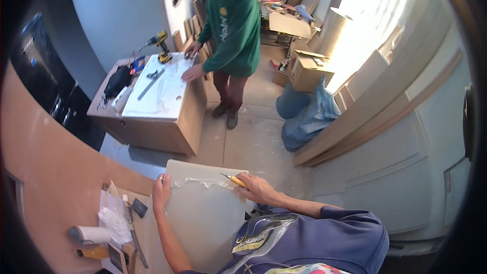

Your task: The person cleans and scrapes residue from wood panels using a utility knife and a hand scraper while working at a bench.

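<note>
In front of me is a pale grey-beige panel (pixel 203 223). A crinkled strip of clear plastic film (pixel 195 181) runs across it near its far edge. My left hand (pixel 162 193) is closed around the panel's left edge, near the far corner. My right hand (pixel 257 189) is wrapped round the yellow handle of a small knife (pixel 237 180). Its thin dark blade points left over the panel, close to the film's right end. I cannot tell whether the blade touches the surface.
Left of the panel, a bench (pixel 147 238) carries a white plastic bag (pixel 114 221), a roll and tools. Ahead, a masked person in green (pixel 228 25) works at a cabinet (pixel 157 134) holding a yellow drill (pixel 162 45). Long boards (pixel 365 111), blue bags (pixel 312 116) and a cardboard box (pixel 309 71) stand right.
</note>
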The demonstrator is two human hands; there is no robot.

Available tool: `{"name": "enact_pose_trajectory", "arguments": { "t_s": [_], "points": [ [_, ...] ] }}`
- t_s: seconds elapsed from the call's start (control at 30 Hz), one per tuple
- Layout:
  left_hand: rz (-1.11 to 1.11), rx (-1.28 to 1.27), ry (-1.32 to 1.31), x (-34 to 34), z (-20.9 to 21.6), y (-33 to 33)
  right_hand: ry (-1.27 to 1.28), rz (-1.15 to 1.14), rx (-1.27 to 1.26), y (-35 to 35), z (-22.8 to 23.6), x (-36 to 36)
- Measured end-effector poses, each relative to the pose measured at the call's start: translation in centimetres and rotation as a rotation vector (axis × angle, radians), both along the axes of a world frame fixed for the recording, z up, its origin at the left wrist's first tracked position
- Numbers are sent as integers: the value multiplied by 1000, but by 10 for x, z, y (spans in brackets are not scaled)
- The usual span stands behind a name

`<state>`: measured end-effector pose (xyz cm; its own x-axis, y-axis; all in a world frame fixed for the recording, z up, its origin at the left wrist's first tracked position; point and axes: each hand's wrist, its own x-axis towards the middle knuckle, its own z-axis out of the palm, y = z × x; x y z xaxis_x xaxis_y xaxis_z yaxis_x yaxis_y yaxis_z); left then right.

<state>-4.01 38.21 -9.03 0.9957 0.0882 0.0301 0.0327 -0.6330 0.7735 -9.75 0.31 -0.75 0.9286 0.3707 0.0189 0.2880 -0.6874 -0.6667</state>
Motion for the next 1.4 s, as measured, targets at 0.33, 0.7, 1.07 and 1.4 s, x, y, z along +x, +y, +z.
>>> {"name": "enact_pose_trajectory", "arguments": {
  "t_s": [0.33, 0.7, 1.07, 1.4],
  "points": [
    [216, 142, -181, -13, -4, -19, 26, -13, 99, -77, -1, 7],
    [304, 492, -377, -88, 8, -231, -21, 38, 174, -242, -9, 40],
    [311, 505, -349, -92, 9, -304, -30, 107, 269, -317, -19, 49],
    [406, 508, -375, -110, -14, -313, 38, 101, 297, -347, -32, 35]
  ]
}}
